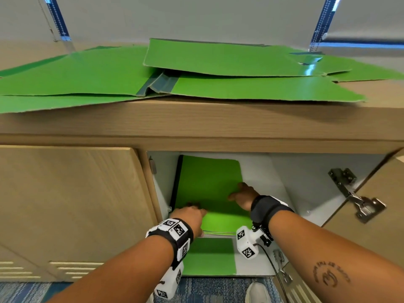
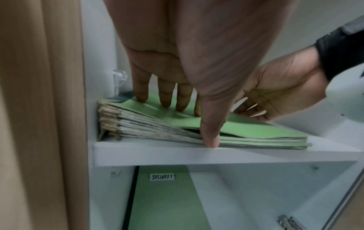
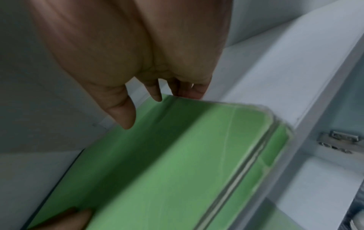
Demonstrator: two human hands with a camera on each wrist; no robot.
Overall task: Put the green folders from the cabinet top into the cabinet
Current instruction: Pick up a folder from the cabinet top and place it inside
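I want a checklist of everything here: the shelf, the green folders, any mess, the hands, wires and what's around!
Surface: white cabinet shelf, carrying a folder stack.
Job's things: stack of green folders on the shelf; loose green folders spread on the cabinet top; a folder labelled SECURITY below.
Clutter: nothing seen.
Hands: left hand presses fingers on the stack, thumb at its front edge; right hand touches the stack's right edge.
Cables: black cable from the right wrist camera.
Surroundings: open door with metal hinge, blue carpet.
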